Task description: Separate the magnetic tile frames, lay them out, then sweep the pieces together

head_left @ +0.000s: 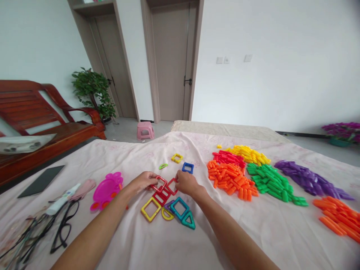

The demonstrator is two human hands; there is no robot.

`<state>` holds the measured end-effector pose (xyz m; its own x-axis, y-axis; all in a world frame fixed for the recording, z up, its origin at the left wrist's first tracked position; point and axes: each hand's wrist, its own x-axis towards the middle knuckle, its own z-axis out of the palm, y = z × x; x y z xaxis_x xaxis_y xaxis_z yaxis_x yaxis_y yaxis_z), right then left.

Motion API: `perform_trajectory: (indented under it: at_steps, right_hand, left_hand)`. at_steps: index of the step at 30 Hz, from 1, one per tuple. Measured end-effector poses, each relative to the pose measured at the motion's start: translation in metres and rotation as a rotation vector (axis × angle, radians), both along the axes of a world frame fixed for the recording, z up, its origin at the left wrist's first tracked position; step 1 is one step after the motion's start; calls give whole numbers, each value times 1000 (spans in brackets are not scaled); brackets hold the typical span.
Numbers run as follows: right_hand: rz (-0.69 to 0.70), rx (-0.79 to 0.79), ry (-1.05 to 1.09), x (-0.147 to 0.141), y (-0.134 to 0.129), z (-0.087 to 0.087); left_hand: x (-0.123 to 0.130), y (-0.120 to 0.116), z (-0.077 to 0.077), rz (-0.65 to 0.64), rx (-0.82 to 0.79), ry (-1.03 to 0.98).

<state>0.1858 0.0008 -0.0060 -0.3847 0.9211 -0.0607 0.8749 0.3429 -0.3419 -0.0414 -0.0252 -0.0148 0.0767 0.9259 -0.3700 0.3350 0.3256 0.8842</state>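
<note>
Plainly, a pale cloth (225, 240) is spreading beneath the left hand (144, 180) and the right hand (185, 182). Far off to the left hand's left, a wooden bench (28, 99) is standing, with a leafy plant (91, 86) rising just behind its armrest. A pink stool (145, 131) is sitting well beyond the left hand. Out to the right hand's right, plastic pieces are lying in heaps: an orange heap (230, 178) nearest the hand, a red heap (229, 157) and a yellow heap (249, 153) behind it, a green heap (274, 183) and a purple heap (309, 178) farther right. Left of the left hand, a pink tray (105, 191) is resting, and black-framed glasses (62, 225) are lying past it. Close together, the two hands are working: the left is pinching a red square frame (163, 187) in its fingertips, while the right, fingers curled, is gripping a second red frame (169, 189) just beside it. On the near side of both hands, a teal square (173, 210), a yellow square (145, 216) and a smaller teal triangle (188, 225) are lying. Just beyond the right hand, a blue square (188, 164) is resting; beyond the left fingertips, a little green arc (163, 165) is lying.
</note>
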Motion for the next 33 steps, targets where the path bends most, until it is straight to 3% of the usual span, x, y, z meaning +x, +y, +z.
perform_trajectory:
  at_steps: [3, 7, 9, 14, 16, 19, 23, 26, 29, 33]
  right_hand:
    - [-50, -42, 200, 16, 7, -9]
    - [-46, -255, 599, 28, 14, -18]
    - [-14, -272, 619, 24, 15, -18]
    - [93, 13, 424, -2, 13, -15]
    - [96, 32, 399, -12, 10, -14]
    - [22, -65, 459, -23, 5, -16]
    - [-100, -323, 648, -34, -2, -19]
    - [-166, -380, 757, -37, -5, -20]
    - [-161, -282, 635, -33, -11, -15]
    - [63, -41, 176, -33, -33, 2]
  left_hand:
    - [6, 2, 1, 55, -25, -58]
    - [10, 8, -1, 74, -19, -93]
    - [13, 11, -1, 63, -13, -120]
    - [23, 13, -1, 8, -1, -197]
    - [25, 13, -2, 2, 17, -213]
    - [27, 13, -3, 18, 43, -230]
    - [29, 9, -7, 73, 79, -262]
    - [28, 6, -12, 147, 152, -298]
    - [22, 6, -18, 261, 233, -312]
    - [13, 9, -24, 361, 287, -313]
